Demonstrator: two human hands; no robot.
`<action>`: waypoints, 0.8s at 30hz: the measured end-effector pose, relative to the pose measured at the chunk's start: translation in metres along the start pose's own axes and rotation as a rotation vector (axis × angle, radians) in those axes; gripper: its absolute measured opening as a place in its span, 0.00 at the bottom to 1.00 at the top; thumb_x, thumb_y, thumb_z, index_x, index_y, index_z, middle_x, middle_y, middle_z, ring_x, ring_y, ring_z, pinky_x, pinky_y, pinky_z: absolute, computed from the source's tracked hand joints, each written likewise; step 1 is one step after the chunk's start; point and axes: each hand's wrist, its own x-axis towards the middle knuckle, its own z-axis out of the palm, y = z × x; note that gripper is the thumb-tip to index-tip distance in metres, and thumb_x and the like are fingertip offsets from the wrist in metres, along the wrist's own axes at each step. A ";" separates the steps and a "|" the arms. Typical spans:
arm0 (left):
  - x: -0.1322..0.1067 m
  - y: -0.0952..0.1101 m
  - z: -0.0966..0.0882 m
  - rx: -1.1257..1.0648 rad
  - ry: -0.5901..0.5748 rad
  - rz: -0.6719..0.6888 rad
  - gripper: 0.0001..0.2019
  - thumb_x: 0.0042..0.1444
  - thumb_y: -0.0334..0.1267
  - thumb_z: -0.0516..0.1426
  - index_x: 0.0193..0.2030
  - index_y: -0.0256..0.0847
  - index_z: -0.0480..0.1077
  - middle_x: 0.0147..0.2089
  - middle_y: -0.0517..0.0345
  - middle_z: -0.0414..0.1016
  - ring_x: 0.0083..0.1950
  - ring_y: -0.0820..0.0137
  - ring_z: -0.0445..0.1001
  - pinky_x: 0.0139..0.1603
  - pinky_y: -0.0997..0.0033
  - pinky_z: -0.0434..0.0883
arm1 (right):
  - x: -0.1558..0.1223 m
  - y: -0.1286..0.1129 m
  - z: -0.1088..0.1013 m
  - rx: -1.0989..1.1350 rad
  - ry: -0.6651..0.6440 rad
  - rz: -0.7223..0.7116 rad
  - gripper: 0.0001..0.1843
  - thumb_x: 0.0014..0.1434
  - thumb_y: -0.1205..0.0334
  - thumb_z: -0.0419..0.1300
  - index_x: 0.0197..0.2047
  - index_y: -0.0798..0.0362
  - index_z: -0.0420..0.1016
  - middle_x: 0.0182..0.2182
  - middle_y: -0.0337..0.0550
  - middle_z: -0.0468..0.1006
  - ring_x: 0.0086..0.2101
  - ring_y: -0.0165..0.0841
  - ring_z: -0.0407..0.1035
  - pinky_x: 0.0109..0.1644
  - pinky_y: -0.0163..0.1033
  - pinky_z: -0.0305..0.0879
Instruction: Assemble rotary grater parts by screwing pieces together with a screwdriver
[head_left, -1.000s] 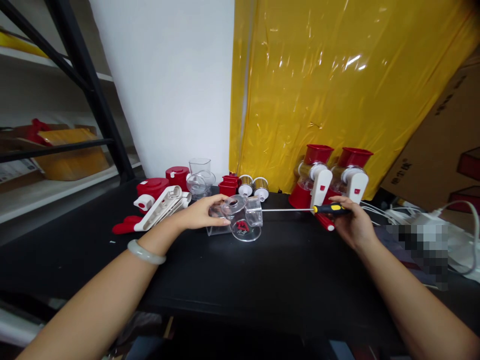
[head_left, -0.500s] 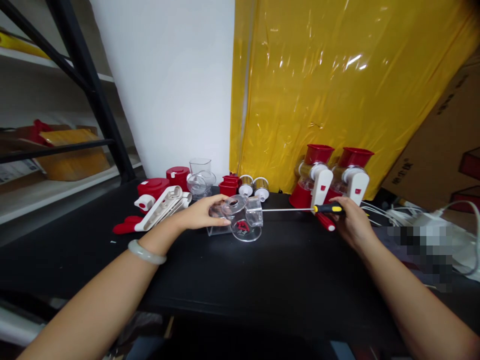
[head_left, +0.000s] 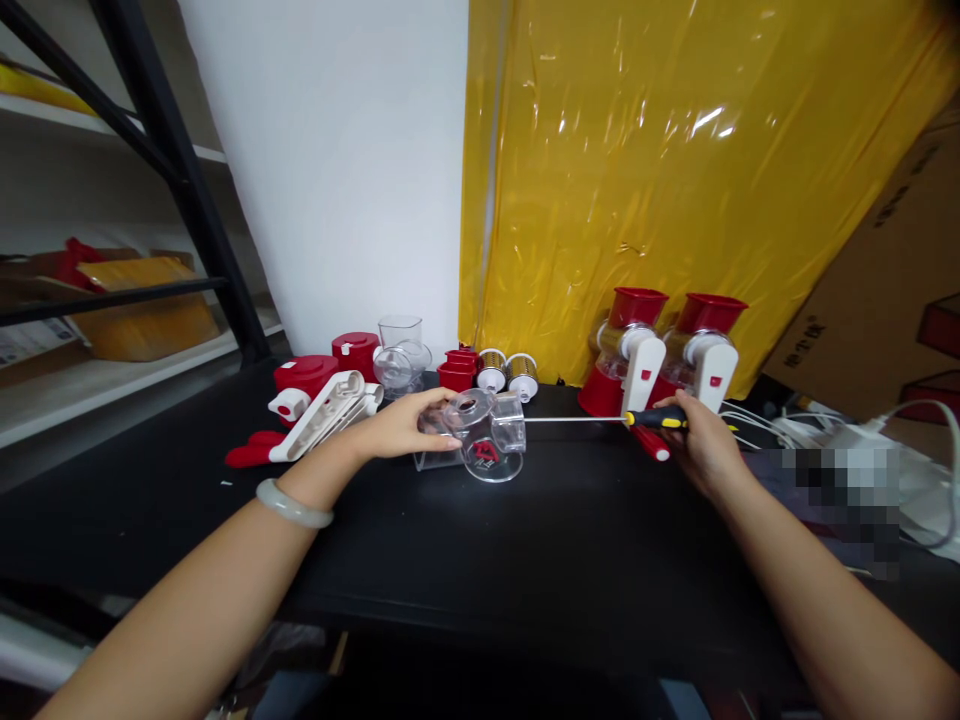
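My left hand [head_left: 411, 425] grips a clear plastic grater body [head_left: 480, 425] from its left side, over the black table. A red mark shows on or through its round lower part. My right hand [head_left: 699, 440] is closed around the black and yellow handle of a screwdriver [head_left: 577, 420]. Its long thin shaft lies level and points left, with the tip at the clear body's right-hand opening. Whether the tip touches a screw inside cannot be made out.
Red bases [head_left: 307, 374], white crank arms [head_left: 326, 412] and another clear body [head_left: 401, 365] stand at left. Behind are red hoppers [head_left: 456, 372] and metal drums [head_left: 523, 378]. Two assembled drum graters [head_left: 641, 350] stand at right, near white cables [head_left: 795, 430].
The screwdriver handle appears slightly turned in my right hand, its yellow parts showing differently. My left hand and the clear body stay in place.
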 end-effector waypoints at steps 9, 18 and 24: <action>0.000 0.001 0.000 -0.004 -0.002 0.006 0.28 0.54 0.47 0.67 0.59 0.43 0.67 0.55 0.47 0.78 0.54 0.57 0.79 0.50 0.59 0.75 | 0.002 0.002 -0.001 0.025 -0.017 0.045 0.19 0.48 0.46 0.71 0.30 0.50 0.72 0.18 0.31 0.65 0.16 0.25 0.58 0.15 0.32 0.54; 0.000 0.002 0.000 0.002 0.001 0.010 0.27 0.54 0.47 0.67 0.59 0.43 0.68 0.55 0.49 0.79 0.54 0.57 0.79 0.51 0.60 0.74 | 0.003 0.003 0.000 0.077 0.021 0.045 0.10 0.44 0.57 0.70 0.29 0.50 0.76 0.22 0.35 0.71 0.19 0.25 0.61 0.15 0.31 0.55; 0.000 0.000 0.000 -0.003 0.004 -0.004 0.28 0.54 0.48 0.68 0.59 0.43 0.67 0.55 0.48 0.78 0.54 0.56 0.78 0.51 0.59 0.74 | 0.000 -0.001 0.003 0.120 0.040 0.051 0.08 0.43 0.61 0.69 0.27 0.52 0.77 0.25 0.37 0.73 0.23 0.26 0.65 0.19 0.31 0.59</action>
